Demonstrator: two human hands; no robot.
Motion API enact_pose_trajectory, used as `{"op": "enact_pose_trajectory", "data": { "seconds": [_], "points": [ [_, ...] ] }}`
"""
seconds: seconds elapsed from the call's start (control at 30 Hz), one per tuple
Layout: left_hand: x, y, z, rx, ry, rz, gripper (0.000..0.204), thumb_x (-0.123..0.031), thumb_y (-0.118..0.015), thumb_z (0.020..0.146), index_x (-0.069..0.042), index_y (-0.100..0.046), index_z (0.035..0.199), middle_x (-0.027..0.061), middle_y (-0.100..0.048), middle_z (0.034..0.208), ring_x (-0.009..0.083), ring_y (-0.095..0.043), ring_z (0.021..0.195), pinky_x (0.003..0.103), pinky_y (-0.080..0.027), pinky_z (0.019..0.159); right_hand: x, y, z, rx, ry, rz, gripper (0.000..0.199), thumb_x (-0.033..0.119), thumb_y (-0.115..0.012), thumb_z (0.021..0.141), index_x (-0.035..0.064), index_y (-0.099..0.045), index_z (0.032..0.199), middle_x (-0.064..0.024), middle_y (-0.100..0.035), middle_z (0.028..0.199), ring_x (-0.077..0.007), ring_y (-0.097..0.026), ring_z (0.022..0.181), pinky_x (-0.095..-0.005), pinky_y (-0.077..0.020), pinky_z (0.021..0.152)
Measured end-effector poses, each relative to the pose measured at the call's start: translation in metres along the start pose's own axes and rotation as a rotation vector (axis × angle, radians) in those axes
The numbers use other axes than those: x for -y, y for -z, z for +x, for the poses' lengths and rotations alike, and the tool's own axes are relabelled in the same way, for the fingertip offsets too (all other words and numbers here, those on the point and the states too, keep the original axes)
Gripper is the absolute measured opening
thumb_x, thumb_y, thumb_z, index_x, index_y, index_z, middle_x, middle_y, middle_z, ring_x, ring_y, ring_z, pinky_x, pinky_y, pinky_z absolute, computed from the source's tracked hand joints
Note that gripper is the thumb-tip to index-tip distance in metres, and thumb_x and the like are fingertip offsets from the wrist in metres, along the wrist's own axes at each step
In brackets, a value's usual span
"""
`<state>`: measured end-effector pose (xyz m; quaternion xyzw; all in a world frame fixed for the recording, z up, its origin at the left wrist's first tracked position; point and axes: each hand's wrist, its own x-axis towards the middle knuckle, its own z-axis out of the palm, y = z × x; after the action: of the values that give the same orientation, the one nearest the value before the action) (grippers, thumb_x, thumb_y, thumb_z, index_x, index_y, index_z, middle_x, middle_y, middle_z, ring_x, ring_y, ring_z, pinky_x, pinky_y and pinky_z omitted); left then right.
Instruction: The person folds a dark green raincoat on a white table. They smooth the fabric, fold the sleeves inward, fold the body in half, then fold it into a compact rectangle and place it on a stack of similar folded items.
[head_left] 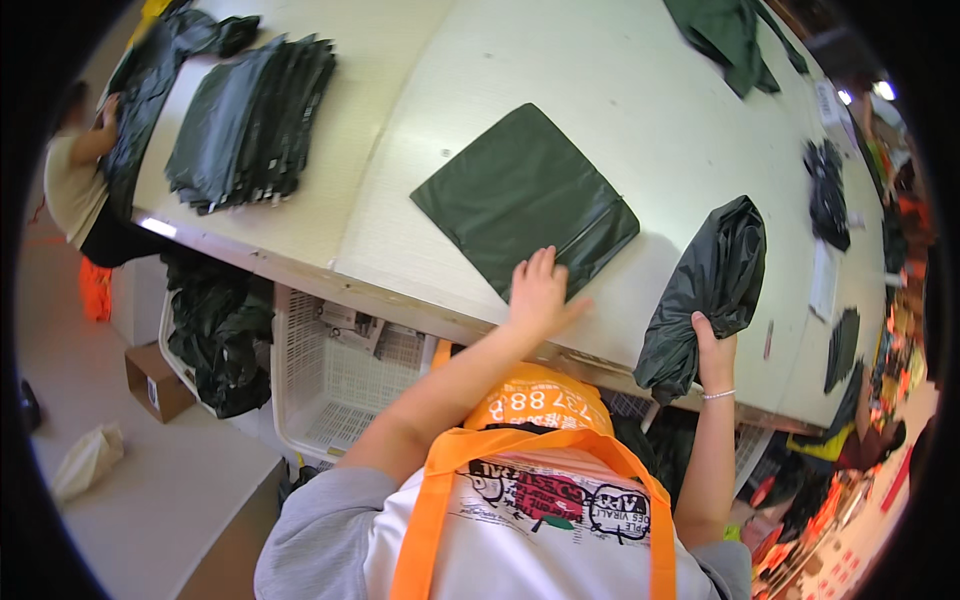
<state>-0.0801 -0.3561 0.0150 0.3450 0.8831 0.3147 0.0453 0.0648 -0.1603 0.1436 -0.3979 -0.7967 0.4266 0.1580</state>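
Head view, one entry.

Left hand [540, 292]: fingers spread, palm flat, pressing the near edge of a folded dark-green bag [525, 200] that lies flat on the pale worktable [640, 120]; nothing is clasped.

Right hand [712, 350]: clenched on the lower end of a bunched dark-green bag [712, 285], standing up from the table's near edge, well right of the flat one.

Step, as judged: the flat piece is being smoothed while the bunched one waits in hand. Next move, as judged, calls for spreading the bunched piece on bare table without disturbing the flat one.

Surroundings: stack of folded green bags [250, 125] far left; another person [75, 170] beside it; loose green heap [735, 35] at the far side; white crate [340, 385] under the table; cardboard box [155, 380] on the floor. Nothing lies between the hands.
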Motion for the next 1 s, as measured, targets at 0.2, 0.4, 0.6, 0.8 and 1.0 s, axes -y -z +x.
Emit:
{"op": "enact_pose_trajectory", "data": {
  "seconds": [0.2, 0.4, 0.6, 0.8, 1.0],
  "points": [
    [0.047, -0.018, 0.028, -0.113, -0.231, -0.043, 0.021, -0.023, -0.070, 0.076, -0.014, -0.068, 0.094, 0.0016, -0.056, 0.093, 0.0224, -0.052, 0.086, 0.037, -0.038, 0.072, -0.017, 0.028, -0.054, 0.065, -0.037, -0.096, 0.043, 0.014, -0.071, 0.075, -0.0073, -0.056, 0.109, -0.0181, -0.065, 0.102, -0.0290, -0.063, 0.094, -0.0347, -0.0472, 0.085],
    [0.061, -0.004, 0.048, -0.143, -0.019, -0.418, 0.009, -0.010, -0.068, 0.080, -0.003, -0.070, 0.085, 0.0093, -0.059, 0.075, 0.0238, -0.057, 0.072, 0.033, -0.044, 0.065, 0.010, 0.021, -0.063, 0.415, 0.307, -0.455, 0.060, 0.024, -0.076, 0.065, 0.0021, -0.057, 0.118, -0.0233, -0.058, 0.114, -0.0360, -0.058, 0.104, -0.0390, -0.0469, 0.091],
    [0.019, 0.080, 0.052, 0.235, -0.096, -0.524, 0.011, -0.005, -0.066, 0.081, 0.003, -0.067, 0.088, 0.0107, -0.062, 0.077, 0.0192, -0.060, 0.071, 0.027, -0.046, 0.066, 0.018, -0.046, -0.030, 0.961, 0.551, -0.590, 0.065, 0.042, -0.073, 0.065, 0.0165, -0.059, 0.123, -0.0192, -0.051, 0.098, -0.0348, -0.057, 0.093, -0.0409, -0.0478, 0.081],
    [0.072, 0.135, 0.031, 0.265, 0.204, -0.586, 0.020, -0.007, -0.065, 0.084, 0.000, -0.066, 0.102, 0.0048, -0.065, 0.084, 0.0122, -0.059, 0.080, 0.025, -0.047, 0.076, 0.000, -0.074, -0.001, 0.788, 0.422, -0.488, 0.063, 0.043, -0.070, 0.068, 0.0106, -0.058, 0.120, -0.0225, -0.052, 0.108, -0.0366, -0.057, 0.098, -0.0410, -0.0475, 0.087],
    [0.065, 0.064, 0.007, 0.315, 0.408, -0.330, 0.042, -0.033, -0.067, 0.076, 0.000, -0.065, 0.102, 0.0222, -0.066, 0.085, 0.0335, -0.064, 0.078, 0.038, -0.050, 0.071, -0.005, -0.090, 0.012, 0.636, 0.265, -0.371, 0.062, 0.046, -0.067, 0.071, -0.0021, -0.061, 0.109, -0.0264, -0.056, 0.109, -0.0401, -0.056, 0.101, -0.0399, -0.0468, 0.089]
  ]
}}
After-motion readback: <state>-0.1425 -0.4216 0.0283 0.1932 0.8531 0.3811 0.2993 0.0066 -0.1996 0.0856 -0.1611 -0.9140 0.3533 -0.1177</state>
